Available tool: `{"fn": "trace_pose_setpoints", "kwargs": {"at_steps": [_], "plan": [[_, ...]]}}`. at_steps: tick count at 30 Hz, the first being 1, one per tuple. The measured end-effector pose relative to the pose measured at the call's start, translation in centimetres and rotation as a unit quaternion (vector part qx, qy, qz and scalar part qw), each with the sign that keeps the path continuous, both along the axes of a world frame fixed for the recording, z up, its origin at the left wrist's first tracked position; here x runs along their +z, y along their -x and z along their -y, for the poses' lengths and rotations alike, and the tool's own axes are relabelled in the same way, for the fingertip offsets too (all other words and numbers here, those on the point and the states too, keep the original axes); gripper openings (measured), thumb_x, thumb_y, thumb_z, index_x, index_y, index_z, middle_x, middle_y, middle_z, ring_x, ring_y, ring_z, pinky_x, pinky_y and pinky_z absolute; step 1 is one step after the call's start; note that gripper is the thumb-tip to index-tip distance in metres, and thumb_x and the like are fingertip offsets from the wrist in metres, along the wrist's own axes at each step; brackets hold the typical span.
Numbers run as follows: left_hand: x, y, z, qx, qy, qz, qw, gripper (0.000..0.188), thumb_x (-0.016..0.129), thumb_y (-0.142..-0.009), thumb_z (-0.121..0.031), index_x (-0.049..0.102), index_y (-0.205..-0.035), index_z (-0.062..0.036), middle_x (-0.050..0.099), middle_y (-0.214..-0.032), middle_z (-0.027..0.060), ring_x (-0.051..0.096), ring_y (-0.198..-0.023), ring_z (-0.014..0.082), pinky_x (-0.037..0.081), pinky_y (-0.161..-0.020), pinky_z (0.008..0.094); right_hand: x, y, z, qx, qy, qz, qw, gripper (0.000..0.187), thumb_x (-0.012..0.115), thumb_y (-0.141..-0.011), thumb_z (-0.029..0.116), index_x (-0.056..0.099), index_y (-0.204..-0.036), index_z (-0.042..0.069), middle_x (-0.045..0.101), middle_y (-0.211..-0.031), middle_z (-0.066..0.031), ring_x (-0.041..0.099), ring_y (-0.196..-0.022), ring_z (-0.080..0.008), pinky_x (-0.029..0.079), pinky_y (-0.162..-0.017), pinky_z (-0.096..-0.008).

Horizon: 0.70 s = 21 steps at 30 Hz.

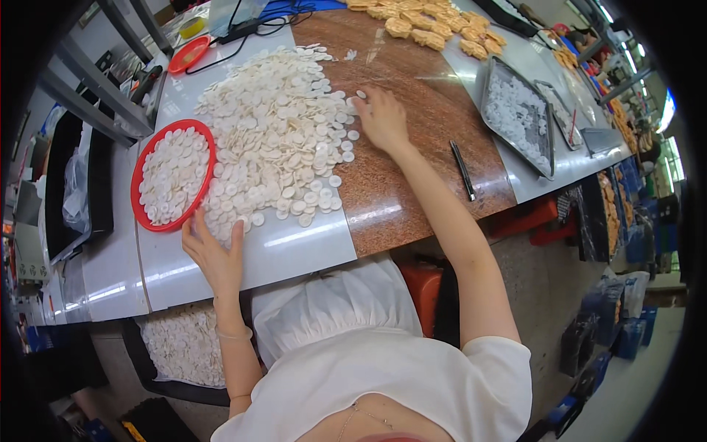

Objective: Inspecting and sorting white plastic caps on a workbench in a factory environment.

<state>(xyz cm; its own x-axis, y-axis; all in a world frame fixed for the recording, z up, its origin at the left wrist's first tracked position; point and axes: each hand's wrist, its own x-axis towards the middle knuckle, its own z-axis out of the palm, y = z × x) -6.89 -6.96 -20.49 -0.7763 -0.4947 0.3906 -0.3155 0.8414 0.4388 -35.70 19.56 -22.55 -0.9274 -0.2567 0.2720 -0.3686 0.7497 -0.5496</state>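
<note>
A wide pile of small white round discs [265, 125], like button blanks, covers the left part of the table. At its left lies a round red tray [135, 195] filled with the same discs. My left hand [216, 254] is open at the tray's near right rim, its fingers spread beside the pile; whether the fingertips touch the rim cannot be told. My right hand [381, 124] is over the brown board [398, 191] at the pile's right edge, fingers stretched out. A single disc [361, 94] shows by its fingertips and does not look gripped.
A dark pen [462, 171] lies on the board, right of my right forearm. Farther right stands a metal tray [546, 158] with white pieces. Yellowish lumpy pieces [427, 26] lie at the back. A black bin [103, 199] is at left; a disc-filled crate [184, 342] sits below the table.
</note>
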Motion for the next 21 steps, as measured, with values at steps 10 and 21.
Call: {"fn": "trace_pose_setpoints", "kwargs": {"at_steps": [10, 21], "plan": [[-0.2, 1.4, -4.0, -0.113, 0.031, 0.053, 0.992, 0.095, 0.07, -0.083, -0.046, 0.023, -0.144, 0.0088, 0.023, -0.143, 0.0393, 0.021, -0.135, 0.0531, 0.02, -0.113, 0.055, -0.3, -9.6, 4.8, 0.095, 0.062, -0.052, 0.992, 0.054, 0.053, -0.096, 0.04, 0.047, -0.132, 0.0, 0.047, -0.136, -0.0249, 0.038, -0.132, -0.0416, 0.028, -0.109, -0.0479], [-0.1, 0.2, -5.1, -0.135, 0.008, -0.058, 0.989, 0.067, 0.073, -0.083, -0.033, 0.044, -0.135, -0.0002, 0.032, -0.142, 0.0279, 0.027, -0.133, 0.0494, 0.025, -0.109, 0.055, 4.1, -13.4, 1.4, 0.135, 0.391, 0.169, 0.895, 0.022, 0.06, -0.095, 0.017, 0.058, -0.11, 0.001, 0.061, -0.108, -0.0068, 0.054, -0.105, -0.0129, 0.044, -0.09, -0.028]]}}
